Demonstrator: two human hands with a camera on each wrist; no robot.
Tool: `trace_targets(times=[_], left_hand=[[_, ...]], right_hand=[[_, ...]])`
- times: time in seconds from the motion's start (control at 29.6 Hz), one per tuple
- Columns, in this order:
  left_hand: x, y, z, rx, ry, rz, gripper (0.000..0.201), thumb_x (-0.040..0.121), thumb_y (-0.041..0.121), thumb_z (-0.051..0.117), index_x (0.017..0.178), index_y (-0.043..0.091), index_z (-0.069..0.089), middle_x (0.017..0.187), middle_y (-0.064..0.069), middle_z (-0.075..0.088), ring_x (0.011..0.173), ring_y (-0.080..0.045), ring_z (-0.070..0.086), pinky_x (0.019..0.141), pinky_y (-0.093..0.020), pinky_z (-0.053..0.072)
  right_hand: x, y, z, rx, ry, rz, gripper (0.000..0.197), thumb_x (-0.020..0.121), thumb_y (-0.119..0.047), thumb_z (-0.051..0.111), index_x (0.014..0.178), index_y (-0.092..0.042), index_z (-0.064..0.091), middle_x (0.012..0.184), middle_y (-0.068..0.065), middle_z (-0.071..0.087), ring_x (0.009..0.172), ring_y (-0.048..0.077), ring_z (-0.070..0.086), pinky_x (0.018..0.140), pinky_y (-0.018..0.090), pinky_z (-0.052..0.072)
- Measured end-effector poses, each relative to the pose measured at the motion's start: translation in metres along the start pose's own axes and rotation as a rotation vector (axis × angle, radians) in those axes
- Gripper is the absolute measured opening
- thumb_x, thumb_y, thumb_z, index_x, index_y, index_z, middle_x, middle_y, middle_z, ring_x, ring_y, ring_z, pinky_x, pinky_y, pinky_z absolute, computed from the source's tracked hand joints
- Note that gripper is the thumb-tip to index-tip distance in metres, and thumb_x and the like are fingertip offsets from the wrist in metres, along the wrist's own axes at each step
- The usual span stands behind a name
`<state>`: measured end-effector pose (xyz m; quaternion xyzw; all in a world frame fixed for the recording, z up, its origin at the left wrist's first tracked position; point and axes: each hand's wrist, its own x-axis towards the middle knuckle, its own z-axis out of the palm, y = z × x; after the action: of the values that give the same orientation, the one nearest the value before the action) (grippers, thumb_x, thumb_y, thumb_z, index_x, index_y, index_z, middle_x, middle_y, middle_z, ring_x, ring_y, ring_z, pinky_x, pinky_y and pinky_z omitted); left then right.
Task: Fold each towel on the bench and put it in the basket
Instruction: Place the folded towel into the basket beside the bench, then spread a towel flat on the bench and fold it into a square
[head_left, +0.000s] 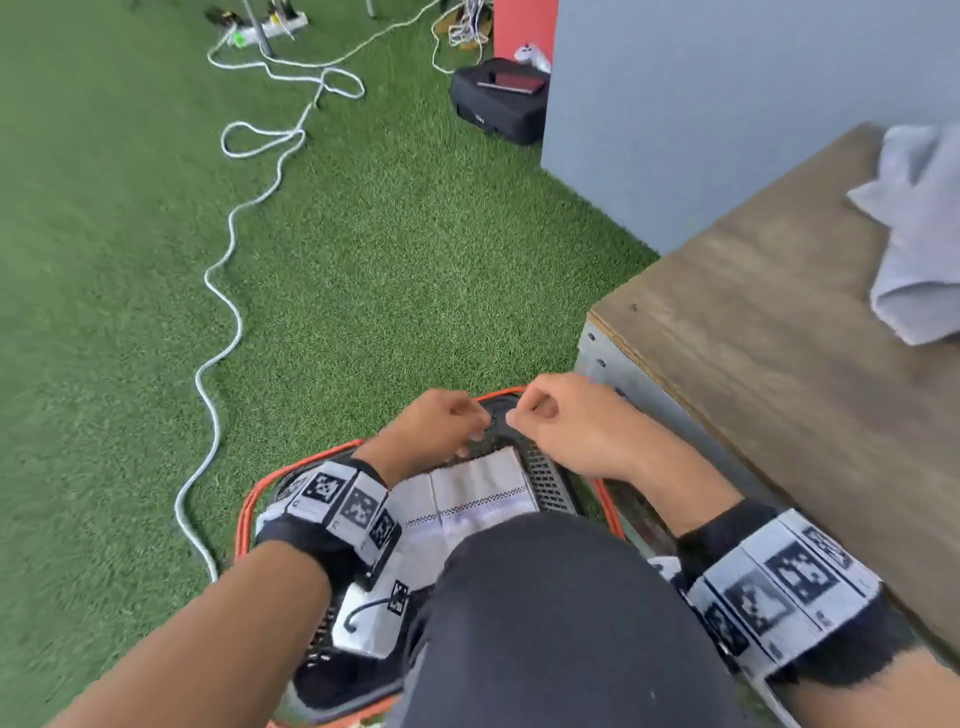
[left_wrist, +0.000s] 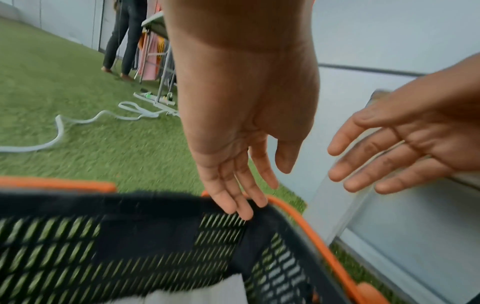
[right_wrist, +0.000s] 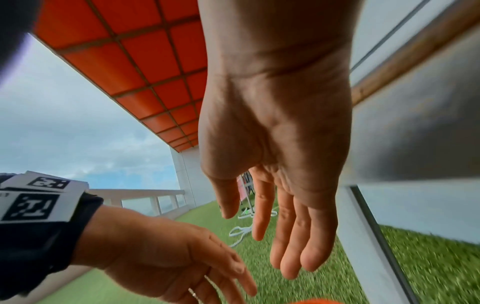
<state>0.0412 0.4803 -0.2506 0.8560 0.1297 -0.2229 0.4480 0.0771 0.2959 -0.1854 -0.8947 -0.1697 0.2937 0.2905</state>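
Below our left hand (head_left: 441, 426) and right hand (head_left: 561, 421), both empty with fingers loosely extended, a folded towel (head_left: 478, 493) lies in the basket (left_wrist: 306, 216). Only the left wrist view shows fingertips (left_wrist: 244, 211) reaching the mesh wall. Beyond our right hand, another towel (head_left: 919, 234) lies crumpled on the bench (head_left: 753, 338); green turf (head_left: 363, 234) surrounds us.

towels: 2 – one folded in the basket (head_left: 480, 493), one crumpled on the bench (head_left: 919, 228) | basket (head_left: 249, 514): 1 | bench (head_left: 769, 332): 1 | hands: 2 – left (head_left: 436, 426), right (head_left: 566, 421) | wristbands: 2 | black case (head_left: 498, 104): 1 | white cable (head_left: 228, 306): 1
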Motion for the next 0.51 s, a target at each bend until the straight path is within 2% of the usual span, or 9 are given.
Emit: trace_targets(times=[0.03, 0.1, 0.17, 0.24, 0.34, 0.4, 0.44, 0.51], left_hand=[[-0.005, 0.012, -0.009, 0.013, 0.003, 0.029, 0.017, 0.101, 0.028, 0.054, 0.104, 0.017, 0.066, 0.098, -0.003, 0.071, 0.080, -0.016, 0.067, 0.073, -0.029, 0.056], [-0.017, 0.039, -0.023, 0.033, 0.026, 0.083, 0.019, 0.101, 0.029, 0.054, 0.105, 0.014, 0.066, 0.100, -0.005, 0.071, 0.081, -0.016, 0.067, 0.068, -0.023, 0.053], [-0.032, 0.068, -0.034, 0.082, 0.037, 0.140, 0.021, 0.101, 0.029, 0.055, 0.106, 0.012, 0.067, 0.099, -0.005, 0.072, 0.084, -0.019, 0.070, 0.063, -0.019, 0.048], [-0.048, 0.099, -0.043, 0.141, 0.033, 0.193, 0.022, 0.100, 0.030, 0.055, 0.105, 0.012, 0.068, 0.098, -0.003, 0.073, 0.086, -0.020, 0.071, 0.065, -0.023, 0.048], [-0.071, 0.145, -0.049, 0.190, 0.024, 0.283, 0.020, 0.100, 0.031, 0.057, 0.100, 0.015, 0.068, 0.096, -0.003, 0.072, 0.082, -0.023, 0.067, 0.072, -0.032, 0.052], [-0.082, 0.173, -0.044, 0.216, 0.035, 0.338, 0.019, 0.100, 0.034, 0.057, 0.101, 0.018, 0.068, 0.094, -0.001, 0.070, 0.078, -0.020, 0.060, 0.073, -0.037, 0.051], [-0.085, 0.186, -0.040, 0.229, 0.040, 0.364, 0.021, 0.100, 0.034, 0.056, 0.105, 0.018, 0.068, 0.096, 0.000, 0.069, 0.079, -0.018, 0.058, 0.074, -0.037, 0.052], [-0.084, 0.211, -0.026, 0.253, 0.052, 0.421, 0.024, 0.099, 0.034, 0.057, 0.111, 0.016, 0.069, 0.101, 0.002, 0.068, 0.083, -0.012, 0.061, 0.074, -0.029, 0.049]], right_hand=[[-0.007, -0.004, -0.006, 0.015, 0.034, -0.008, 0.021, 0.096, -0.042, 0.059, 0.097, -0.022, 0.066, 0.093, -0.003, 0.068, 0.090, 0.017, 0.064, 0.078, 0.031, 0.049], [-0.022, -0.012, -0.020, 0.025, 0.104, -0.022, 0.020, 0.095, -0.041, 0.060, 0.095, -0.022, 0.066, 0.093, -0.004, 0.069, 0.090, 0.017, 0.064, 0.078, 0.030, 0.049], [-0.041, -0.018, -0.036, 0.016, 0.177, -0.031, 0.019, 0.095, -0.041, 0.060, 0.096, -0.023, 0.067, 0.093, -0.004, 0.069, 0.084, 0.016, 0.064, 0.068, 0.028, 0.047], [-0.061, -0.023, -0.054, 0.021, 0.224, -0.039, 0.019, 0.096, -0.040, 0.060, 0.094, -0.022, 0.067, 0.090, -0.003, 0.068, 0.074, 0.013, 0.062, 0.060, 0.025, 0.044], [-0.093, -0.021, -0.081, 0.008, 0.301, -0.031, 0.021, 0.096, -0.039, 0.060, 0.095, -0.020, 0.068, 0.093, -0.002, 0.069, 0.089, 0.018, 0.066, 0.079, 0.032, 0.050], [-0.116, -0.014, -0.098, -0.007, 0.338, -0.003, 0.022, 0.096, -0.041, 0.060, 0.098, -0.021, 0.067, 0.099, -0.002, 0.069, 0.096, 0.018, 0.064, 0.086, 0.033, 0.050], [-0.128, -0.009, -0.104, -0.019, 0.350, 0.022, 0.023, 0.096, -0.043, 0.059, 0.101, -0.022, 0.066, 0.101, -0.003, 0.068, 0.097, 0.018, 0.063, 0.087, 0.034, 0.050], [-0.147, 0.006, -0.116, -0.026, 0.360, 0.067, 0.026, 0.096, -0.045, 0.058, 0.105, -0.022, 0.064, 0.100, -0.002, 0.067, 0.097, 0.019, 0.063, 0.087, 0.035, 0.051]])
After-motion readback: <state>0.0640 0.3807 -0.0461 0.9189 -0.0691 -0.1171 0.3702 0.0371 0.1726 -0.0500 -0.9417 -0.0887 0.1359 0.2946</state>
